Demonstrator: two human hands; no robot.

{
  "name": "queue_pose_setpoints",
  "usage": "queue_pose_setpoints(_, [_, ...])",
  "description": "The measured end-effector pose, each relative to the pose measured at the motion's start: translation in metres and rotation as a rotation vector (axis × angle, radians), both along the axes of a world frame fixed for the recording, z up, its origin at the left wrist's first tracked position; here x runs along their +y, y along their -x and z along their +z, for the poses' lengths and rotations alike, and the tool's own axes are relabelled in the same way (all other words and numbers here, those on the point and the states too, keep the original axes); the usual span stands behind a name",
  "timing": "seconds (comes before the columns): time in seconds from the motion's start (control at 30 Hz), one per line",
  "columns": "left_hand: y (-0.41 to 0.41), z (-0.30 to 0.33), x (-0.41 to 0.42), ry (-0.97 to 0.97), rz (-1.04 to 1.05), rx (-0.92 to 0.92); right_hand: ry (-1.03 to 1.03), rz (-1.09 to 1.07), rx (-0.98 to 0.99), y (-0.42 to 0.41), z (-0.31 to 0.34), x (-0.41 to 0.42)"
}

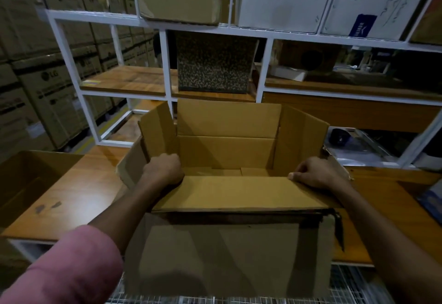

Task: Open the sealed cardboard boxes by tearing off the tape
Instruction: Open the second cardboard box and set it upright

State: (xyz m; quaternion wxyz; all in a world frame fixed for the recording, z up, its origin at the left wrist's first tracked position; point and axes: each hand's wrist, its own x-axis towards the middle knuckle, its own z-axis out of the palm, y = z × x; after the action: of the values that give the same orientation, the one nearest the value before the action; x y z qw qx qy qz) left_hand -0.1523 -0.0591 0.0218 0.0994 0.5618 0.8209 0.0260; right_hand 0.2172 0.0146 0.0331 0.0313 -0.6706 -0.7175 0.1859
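Left hand (162,169) grips the box (227,244) left flap, right hand (318,172) pinches the near flap; fold both fully outward

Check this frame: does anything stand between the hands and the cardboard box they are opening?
Nothing visible does. The left hand grips the cardboard box at its left side flap, and the right hand holds the right end of the near flap. All four flaps stand open, and no tape shows across the top.
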Motion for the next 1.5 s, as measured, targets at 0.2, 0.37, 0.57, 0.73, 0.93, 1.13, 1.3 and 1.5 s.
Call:
queue_pose_setpoints(0.2, [-0.032, -0.001, -0.011, 0.064, -0.145, 0.107, 0.085, 0.113, -0.276, 0.026, -0.016, -0.009])
queue_pose_setpoints(0.37, [-0.066, -0.007, -0.007, 0.234, -0.367, -0.128, 0.237, 0.318, -0.24, 0.052, -0.019, -0.016])
queue_pose_setpoints(0.57, [-0.107, -0.008, -0.019, 0.358, -0.424, -0.266, 0.225, 0.334, -0.355, 0.046, -0.038, 0.0])
queue_pose_setpoints(0.73, [-0.149, 0.001, -0.029, 0.368, -0.689, -0.259, 0.142, 0.297, -0.538, 0.026, -0.043, 0.009])
queue_pose_setpoints(0.93, [-0.168, -0.011, -0.018, 0.357, -0.736, -0.13, 0.155, 0.189, -0.533, -0.009, -0.057, 0.016])
queue_pose_setpoints(1.13, [-0.166, -0.016, -0.023, 0.22, -0.776, -0.172, 0.159, 0.168, -0.523, -0.02, -0.066, 0.021])
queue_pose_setpoints(1.3, [-0.177, -0.015, -0.023, 0.146, -0.829, -0.22, 0.173, 0.121, -0.494, -0.042, -0.068, 0.024])
queue_pose_setpoints(1.5, [-0.207, -0.017, -0.017, 0.133, -0.896, -0.187, 0.206, 0.099, -0.496, -0.077, -0.072, 0.02])
